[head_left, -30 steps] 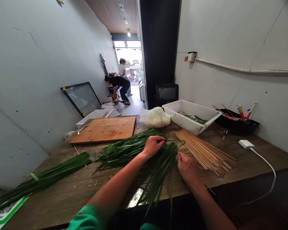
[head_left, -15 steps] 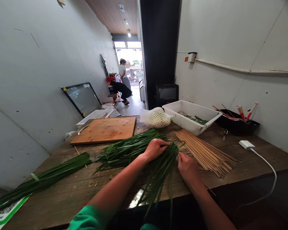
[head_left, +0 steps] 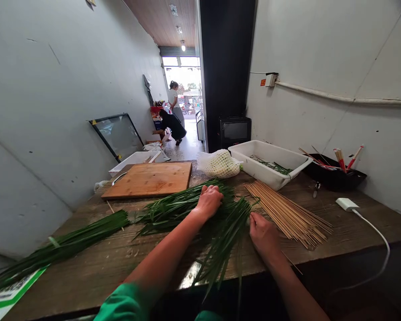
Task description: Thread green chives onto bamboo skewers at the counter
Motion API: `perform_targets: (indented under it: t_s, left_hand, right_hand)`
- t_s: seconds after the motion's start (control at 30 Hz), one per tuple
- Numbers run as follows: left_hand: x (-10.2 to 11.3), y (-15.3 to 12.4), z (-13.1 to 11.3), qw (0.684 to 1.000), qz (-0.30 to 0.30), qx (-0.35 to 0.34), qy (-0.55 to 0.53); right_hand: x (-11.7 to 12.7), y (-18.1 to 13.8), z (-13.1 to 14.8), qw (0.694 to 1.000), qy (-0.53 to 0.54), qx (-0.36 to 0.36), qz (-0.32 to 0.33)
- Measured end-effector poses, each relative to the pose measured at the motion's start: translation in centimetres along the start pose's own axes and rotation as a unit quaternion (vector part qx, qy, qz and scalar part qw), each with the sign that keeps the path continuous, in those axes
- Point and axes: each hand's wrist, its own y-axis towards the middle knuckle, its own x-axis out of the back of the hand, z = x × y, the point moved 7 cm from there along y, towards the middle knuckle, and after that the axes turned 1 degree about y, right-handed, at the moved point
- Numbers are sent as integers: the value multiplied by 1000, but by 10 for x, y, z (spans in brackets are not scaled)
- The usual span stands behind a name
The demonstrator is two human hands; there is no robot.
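Note:
My left hand [head_left: 210,201] reaches onto a heap of long flat garlic chives [head_left: 173,207], its fingers curled down into the leaves and the tips hidden. In front, a fanned bunch of chives [head_left: 220,247] hangs over the near table edge. My right hand [head_left: 264,234] is pinched at that bunch's gathered end. A thin bamboo skewer [head_left: 292,263] shows past my right wrist, in line with the closed fingers; its upper part is hidden by the hand. Many bamboo skewers [head_left: 289,214] lie fanned to the right.
A tied chive bundle [head_left: 70,243] lies at left. Behind are a wooden cutting board [head_left: 150,180], a net-wrapped item [head_left: 218,165], a white tub [head_left: 263,156] holding some greens, and a black bowl [head_left: 341,176]. A white charger [head_left: 347,204] sits at right. Two people are near the doorway.
My left hand has left the gathered end of the front bunch and moved back-left onto the chive heap. My right hand stays at the bunch's end. The view has shifted slightly.

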Motion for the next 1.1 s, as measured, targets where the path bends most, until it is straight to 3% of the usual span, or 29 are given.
perform_targets:
  t_s: [0.27,0.47,0.77,0.9,1.1]
  left_hand:
    - [6,0,4,1000,17,3,6]
    - [17,-2,3,996,-59,3,-64]
    - [13,4,6,979,-81,51,-181]
    - [11,5,11,961,-83,76,-251]
    - [-3,7,17,910,-58,103,-397]
  right_hand:
    - [0,0,0,1000,-8,-3,2]
    - [0,0,1,1000,-12,-5,4]
    - [-1,1,0,1000,-9,-3,13]
    - [0,0,2,1000,-6,0,8]
    - [-1,0,1,1000,-8,-4,10]
